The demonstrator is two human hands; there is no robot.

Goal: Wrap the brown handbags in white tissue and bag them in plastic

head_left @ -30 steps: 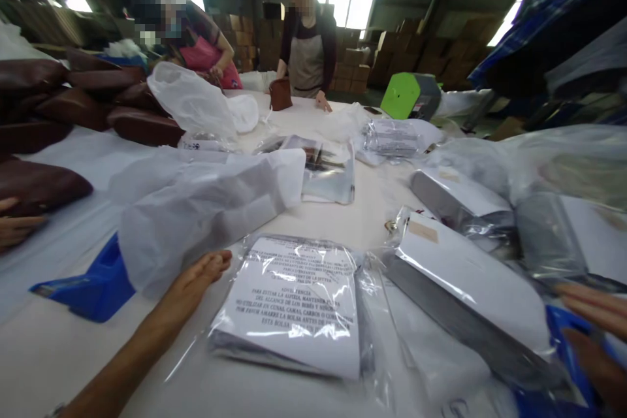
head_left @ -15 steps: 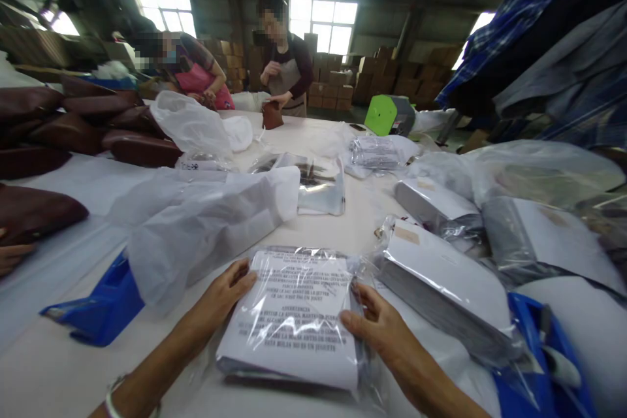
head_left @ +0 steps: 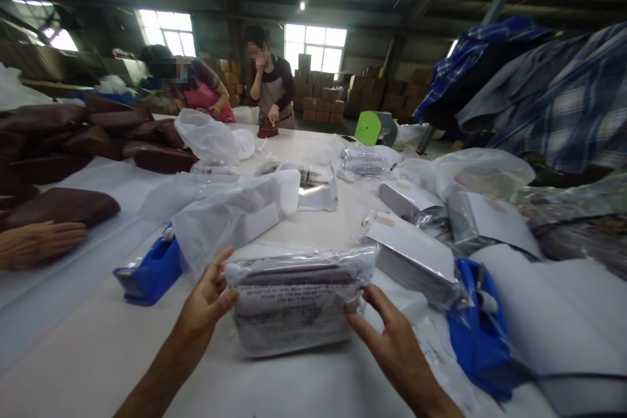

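Note:
A stack of clear plastic bags with printed warning text (head_left: 298, 300) is tilted up off the white table (head_left: 73, 353), its far edge raised. My left hand (head_left: 208, 304) grips its left side, thumb on the near face and fingers spread behind. My right hand (head_left: 389, 339) holds the right side, fingers curled against the edge. Both hands press the stack between them.
A blue tape dispenser (head_left: 149, 271) lies left of the stack, another (head_left: 477, 326) to the right. White bags (head_left: 235, 209), wrapped packs (head_left: 416, 251) and brown pouches (head_left: 59, 206) crowd the table. Another person's hand (head_left: 42, 241) rests at the left. Two people (head_left: 272, 85) work at the far end.
My right hand came in from the far right to the stack's right edge. Both hands then lifted the flat-lying stack and tipped it upright. The view rose.

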